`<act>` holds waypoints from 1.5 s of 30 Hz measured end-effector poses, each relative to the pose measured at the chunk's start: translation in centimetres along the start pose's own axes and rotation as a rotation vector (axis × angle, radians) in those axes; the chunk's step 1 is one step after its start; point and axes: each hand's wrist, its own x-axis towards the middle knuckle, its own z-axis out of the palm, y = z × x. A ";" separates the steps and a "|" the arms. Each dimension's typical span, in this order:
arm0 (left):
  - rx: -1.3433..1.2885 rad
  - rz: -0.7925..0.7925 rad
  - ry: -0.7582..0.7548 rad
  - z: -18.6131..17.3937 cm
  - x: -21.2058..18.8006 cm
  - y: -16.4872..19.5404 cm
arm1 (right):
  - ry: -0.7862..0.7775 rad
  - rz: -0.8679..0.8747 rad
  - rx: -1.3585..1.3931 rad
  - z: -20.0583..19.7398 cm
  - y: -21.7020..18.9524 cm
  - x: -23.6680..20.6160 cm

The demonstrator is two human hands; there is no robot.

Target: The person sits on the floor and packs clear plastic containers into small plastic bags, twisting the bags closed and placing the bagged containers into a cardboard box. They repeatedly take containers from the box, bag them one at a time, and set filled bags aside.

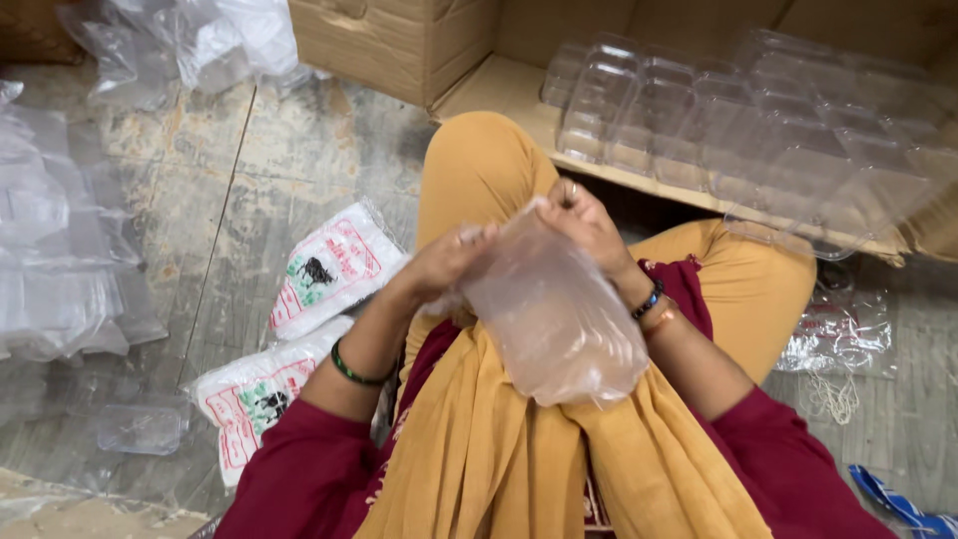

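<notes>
Two hands meet above the person's lap, both pinched on the top edge of a clear bag point(555, 314). The left hand point(446, 262) grips the bag's mouth at its left corner, fingers closed on the film; the right hand point(589, 228) clamps the right corner, fingers curled tight over the plastic. The bag hangs down from that hold, bulging, its lower end resting against the yellow scarf point(519, 449) that drapes over the lap. On the floor to the left, near the left forearm, lie two printed packets point(334, 269) in white with red and green marks, one beyond the other. Far right, a row of clear trays point(699, 120) sits on flattened cardboard point(499, 90), just past the raised knee. Loose clear sheets point(50, 260) are heaped at the far left edge. Crumpled film point(843, 334) lies on the floor to the right of the knee.
</notes>
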 end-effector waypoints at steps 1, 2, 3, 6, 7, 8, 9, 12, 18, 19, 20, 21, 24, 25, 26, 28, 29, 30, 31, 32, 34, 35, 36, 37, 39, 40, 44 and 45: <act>-0.061 -0.014 0.010 -0.3 0.0 -0.1 | 0.016 0.015 0.063 0.5 0.2 0.3; -0.198 -0.089 -0.148 -0.4 0.0 -0.3 | 0.032 0.027 0.124 1.0 0.4 0.7; -0.330 -0.159 -0.308 -0.3 0.0 -0.7 | 0.048 0.033 0.184 1.5 0.4 1.1; -0.508 -0.229 -0.256 0.5 -0.3 -2.6 | 0.043 -0.257 -0.420 2.3 0.1 1.9; -0.536 -0.226 -0.144 0.5 -0.6 -3.2 | 0.059 -0.234 -0.538 2.4 -0.1 2.2; -0.617 -0.186 -0.098 -0.1 -1.1 -3.6 | 0.074 -0.210 -0.654 2.3 -0.4 2.5; -0.697 -0.146 -0.051 -1.1 -1.8 -4.0 | 0.087 -0.186 -0.769 2.1 -0.6 2.7; -0.801 -0.012 0.297 -7.6 -4.4 -4.0 | 0.098 -0.520 -1.001 0.9 -1.3 2.8; -0.532 -0.178 0.973 -19.1 -5.8 -6.9 | 0.263 -0.105 -0.824 -1.7 -1.4 0.4; -0.574 -0.219 0.986 -19.9 -5.3 -7.4 | 0.271 -0.073 -0.782 -2.0 -1.2 0.2; -0.609 -0.175 0.987 -20.5 -4.4 -7.8 | 0.276 -0.038 -0.740 -2.2 -1.0 0.1; -0.645 -0.129 0.987 -21.3 -3.1 -7.7 | 0.280 -0.005 -0.700 -2.4 -0.8 0.1; -0.597 0.025 1.200 -24.2 0.6 -5.6 | 0.312 0.052 -0.706 -2.8 -0.3 0.9; -0.554 0.090 1.212 -24.9 1.9 -4.2 | 0.292 0.019 -0.739 -2.9 -0.2 1.2; -0.514 0.152 1.223 -25.3 2.8 -3.1 | 0.272 -0.011 -0.773 -2.8 -0.2 1.4; -0.162 0.132 1.348 -25.5 4.2 -1.6 | 0.250 -0.062 -0.834 -2.5 -0.5 1.8; 0.020 0.119 1.405 -24.7 4.7 -0.3 | 0.250 -0.080 -0.858 -2.2 -0.7 1.9; -0.120 0.301 1.286 -23.1 4.9 0.8 | 0.253 -0.102 -0.879 -1.8 -1.1 2.1; -0.254 0.479 1.149 -20.9 5.0 1.9 | 0.221 -0.150 -0.832 -1.4 -1.5 2.4; -0.322 0.518 0.953 -18.1 5.0 3.0 | 0.193 -0.194 -0.782 -0.8 -1.9 2.8; -0.345 0.541 0.577 -11.1 4.7 4.7 | 0.063 -0.375 -0.772 0.6 -2.6 3.4; -0.445 0.563 0.369 -7.8 4.7 5.8 | -0.048 -0.515 -0.811 1.2 -2.9 4.0; -0.434 0.558 0.309 -4.9 4.6 7.0 | -0.133 -0.520 -0.735 2.0 -2.9 4.6; -0.419 0.558 0.244 -2.5 4.6 8.3 | -0.218 -0.533 -0.663 2.6 -3.0 4.8; -0.125 0.684 0.332 0.3 4.2 10.7 | -0.136 -0.251 -0.533 3.5 -2.9 4.3; 0.163 0.804 0.481 1.2 4.1 11.5 | -0.097 -0.117 -0.463 3.8 -2.8 3.8; 0.083 0.403 0.674 4.3 5.3 12.1 | 0.055 0.109 -1.063 2.7 -3.5 0.1; 0.149 0.465 0.638 5.2 5.6 11.6 | 0.016 -0.077 -0.803 2.0 -3.9 -1.1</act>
